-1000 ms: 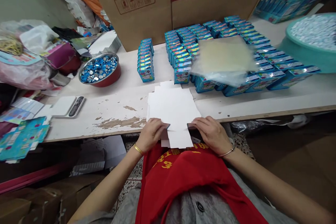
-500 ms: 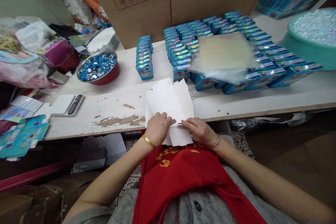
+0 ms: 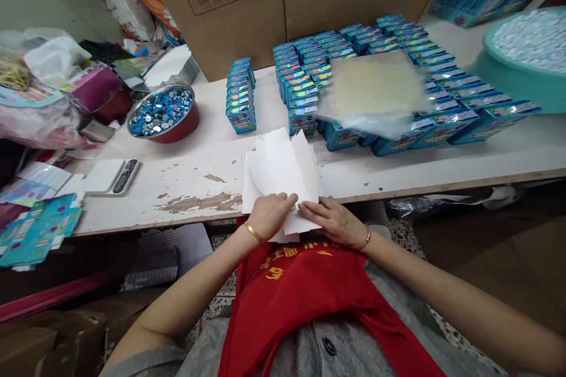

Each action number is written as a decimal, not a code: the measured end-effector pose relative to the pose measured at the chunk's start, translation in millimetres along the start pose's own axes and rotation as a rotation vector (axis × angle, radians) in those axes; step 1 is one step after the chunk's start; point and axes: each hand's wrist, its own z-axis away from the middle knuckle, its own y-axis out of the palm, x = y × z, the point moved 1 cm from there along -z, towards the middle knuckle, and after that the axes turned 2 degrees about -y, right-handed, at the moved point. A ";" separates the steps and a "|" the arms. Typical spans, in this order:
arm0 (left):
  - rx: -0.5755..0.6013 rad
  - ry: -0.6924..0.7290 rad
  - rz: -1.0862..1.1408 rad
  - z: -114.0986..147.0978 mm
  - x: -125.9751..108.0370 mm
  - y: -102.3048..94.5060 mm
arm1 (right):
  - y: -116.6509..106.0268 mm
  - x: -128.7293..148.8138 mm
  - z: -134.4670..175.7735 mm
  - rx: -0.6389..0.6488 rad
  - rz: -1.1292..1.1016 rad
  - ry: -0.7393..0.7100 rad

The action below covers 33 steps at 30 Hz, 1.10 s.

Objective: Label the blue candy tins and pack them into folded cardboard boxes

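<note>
Head view: your left hand and right hand pinch opposite bent sides of the white card, apparently to keep both inward; blue boxes stand beyond them.

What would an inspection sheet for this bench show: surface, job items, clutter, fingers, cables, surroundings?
Surface: white tabletop, finish worn through near the front edge.
Job's things: white card, partly folded, at the table edge; rows of blue boxes beyond.
Clutter: plastic bags, flattened blue cartons and a scale, all leftward.
Fingers: left fingers and right fingers on the card.
Cables: nothing seen.
Surroundings: large cardboard box behind; teal tub at right.
</note>
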 end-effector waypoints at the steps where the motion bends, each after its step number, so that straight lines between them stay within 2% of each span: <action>1: -0.016 0.044 0.022 2.1 2.0 -1.1 | 1.0 0.4 -1.8 -0.024 -0.005 0.010; 4: -0.050 0.225 0.109 8.2 7.2 -4.8 | 2.5 3.1 -6.8 -0.137 -0.025 0.045; 6: -0.054 0.258 0.140 8.6 7.3 -6.9 | 2.9 5.8 -8.8 -0.248 -0.052 0.087; 7: -0.047 0.216 0.138 6.8 5.8 -7.9 | 3.2 7.5 -9.3 -0.306 -0.070 0.119; 10: -0.008 -0.048 0.103 -4.8 -3.4 -11.0 | 6.2 13.5 -9.0 -0.428 -0.102 0.213; 12: 0.009 -0.174 0.103 -13.3 -9.3 -13.4 | 10.0 17.9 -7.5 -0.402 -0.067 0.227; 14: -0.002 -0.208 0.161 -17.0 -10.6 -14.3 | 14.2 21.0 -5.3 -0.299 -0.005 0.218; 16: -0.110 -0.193 0.287 -12.5 -6.9 -11.5 | 16.7 21.9 -2.7 -0.204 0.042 0.215; 20: -0.621 -0.245 0.639 16.9 0.8 14.0 | 15.6 19.6 -0.6 -0.160 0.040 0.197; 21: -0.695 -0.282 0.736 24.1 -0.9 24.6 | 15.1 19.0 -1.2 -0.160 0.032 0.191; 22: -0.705 -0.312 0.841 29.3 -4.7 35.8 | 14.8 18.6 -2.3 -0.158 0.026 0.184; 24: -0.609 -0.341 1.025 33.2 -17.4 55.3 | 15.6 18.5 -6.0 -0.152 0.022 0.175; 26: -0.520 -0.364 1.115 30.5 -30.6 66.0 | 18.0 19.2 -10.7 -0.153 0.021 0.165; 29: -0.516 -0.398 1.125 23.8 -37.6 65.5 | 22.7 20.2 -16.9 -0.173 0.041 0.161; 33: -0.474 -0.348 1.157 23.5 -26.5 57.7 | 26.5 21.6 -19.8 -0.175 0.101 0.177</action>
